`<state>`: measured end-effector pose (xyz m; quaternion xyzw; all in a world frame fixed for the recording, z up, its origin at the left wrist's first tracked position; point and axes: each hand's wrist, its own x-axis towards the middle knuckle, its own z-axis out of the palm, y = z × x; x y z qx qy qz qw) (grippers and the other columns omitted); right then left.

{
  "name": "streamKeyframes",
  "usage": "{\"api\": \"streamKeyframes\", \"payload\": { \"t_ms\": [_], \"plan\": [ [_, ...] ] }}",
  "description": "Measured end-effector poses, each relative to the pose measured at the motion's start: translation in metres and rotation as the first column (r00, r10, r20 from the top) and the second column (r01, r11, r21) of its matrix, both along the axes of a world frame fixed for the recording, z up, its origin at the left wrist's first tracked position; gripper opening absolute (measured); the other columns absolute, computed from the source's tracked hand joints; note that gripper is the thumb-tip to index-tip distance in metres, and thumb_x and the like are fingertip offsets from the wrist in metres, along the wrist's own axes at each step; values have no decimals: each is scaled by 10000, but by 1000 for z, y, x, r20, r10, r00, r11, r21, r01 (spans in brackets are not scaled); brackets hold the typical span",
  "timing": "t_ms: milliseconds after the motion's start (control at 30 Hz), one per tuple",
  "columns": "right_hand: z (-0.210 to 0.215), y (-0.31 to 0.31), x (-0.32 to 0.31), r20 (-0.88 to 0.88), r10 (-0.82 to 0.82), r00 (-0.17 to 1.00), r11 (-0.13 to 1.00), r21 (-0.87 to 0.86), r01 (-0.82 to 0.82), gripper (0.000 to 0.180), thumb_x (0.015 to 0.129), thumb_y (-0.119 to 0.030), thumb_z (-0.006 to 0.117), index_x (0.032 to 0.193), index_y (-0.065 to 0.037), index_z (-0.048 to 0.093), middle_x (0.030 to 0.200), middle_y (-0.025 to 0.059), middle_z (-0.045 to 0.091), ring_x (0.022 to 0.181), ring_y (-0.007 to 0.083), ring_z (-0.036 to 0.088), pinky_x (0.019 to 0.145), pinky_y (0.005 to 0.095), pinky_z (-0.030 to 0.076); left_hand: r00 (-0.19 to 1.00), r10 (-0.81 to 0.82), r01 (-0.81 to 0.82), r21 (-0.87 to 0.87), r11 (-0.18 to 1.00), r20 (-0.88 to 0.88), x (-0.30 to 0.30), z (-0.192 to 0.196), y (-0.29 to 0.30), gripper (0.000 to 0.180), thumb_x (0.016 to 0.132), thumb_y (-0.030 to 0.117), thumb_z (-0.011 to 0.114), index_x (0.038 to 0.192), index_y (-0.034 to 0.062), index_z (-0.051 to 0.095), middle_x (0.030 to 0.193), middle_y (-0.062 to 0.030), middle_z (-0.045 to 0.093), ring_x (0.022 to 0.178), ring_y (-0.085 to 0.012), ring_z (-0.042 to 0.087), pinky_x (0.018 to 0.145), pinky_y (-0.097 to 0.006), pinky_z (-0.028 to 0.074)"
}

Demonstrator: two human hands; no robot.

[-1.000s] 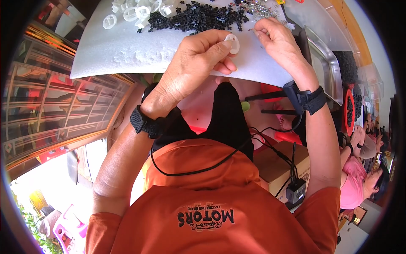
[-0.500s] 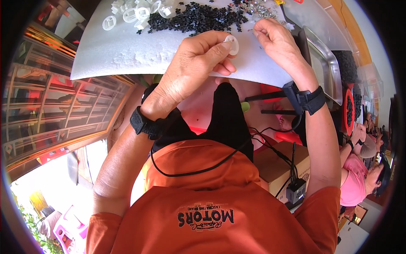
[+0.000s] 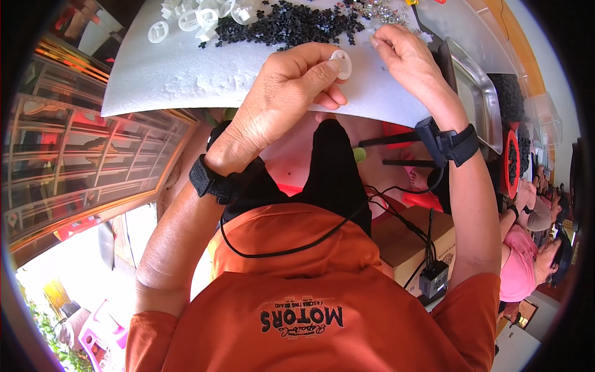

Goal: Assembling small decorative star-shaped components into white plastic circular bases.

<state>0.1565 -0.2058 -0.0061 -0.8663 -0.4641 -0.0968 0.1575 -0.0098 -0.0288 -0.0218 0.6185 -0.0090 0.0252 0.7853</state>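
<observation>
My left hand (image 3: pixel 282 87) pinches a small white oval plastic piece with cut-outs (image 3: pixel 344 67) between thumb and fingers, above the front part of a white foam sheet (image 3: pixel 180 87). To its right, my right hand (image 3: pixel 412 62) is closed, thumb against forefinger, over the sheet. Whatever those fingertips hold, if anything, is too small to make out. Just beyond the right hand lies a scatter of tiny shiny metal parts (image 3: pixel 387 13). A heap of small black parts (image 3: pixel 291 25) spreads past the left hand. More white plastic pieces (image 3: pixel 159 32) lie at the far left.
A metal tray (image 3: pixel 483 99) stands right of the sheet, with a red basin of black parts (image 3: pixel 512 164) beyond. A black cable (image 3: pixel 279 255) loops across my lap. A cardboard box (image 3: pixel 412 242) sits low on the right. Farther right is another person in pink (image 3: pixel 519 263).
My right hand has shifted very slightly up and away, its fingertips still pinched. The left hand keeps the white oval piece in almost the same place.
</observation>
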Motion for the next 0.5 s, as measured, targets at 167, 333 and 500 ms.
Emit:
{"api": "streamKeyframes", "payload": {
  "t_ms": [167, 333, 500],
  "plan": [
    [2, -1, 1, -27, -9, 1000, 1000, -19, 8, 103, 869, -105, 570, 876, -9, 535, 829, 125, 568, 732, 276, 561, 660, 371, 445, 1000, -11, 11, -7, 1000, 11, 0, 3, -1, 339, 970, 189, 499, 1215, -43, 524, 956, -108, 629, 790, -143, 631, 727, -254, 535],
    [8, 2, -6, -123, -51, 991, 999, -21, 48, 112, 843, -118, 545, 880, -17, 576, 919, 196, 590, 873, 391, 569, 755, 450, 444, 999, -7, 6, -11, 1000, -33, -2, 5, 0, 329, 965, 179, 501, 1207, -43, 527, 961, -84, 617, 794, -136, 615, 732, -258, 521],
    [12, 4, -6, -102, -50, 994, 997, -67, 43, 112, 842, -111, 541, 908, -28, 578, 930, 197, 591, 897, 390, 569, 766, 449, 446, 999, -12, 11, -5, 1000, -47, -3, 6, 0, 325, 969, 177, 495, 1211, -39, 520, 972, -76, 615, 795, -133, 610, 729, -254, 516]
  ]
}}
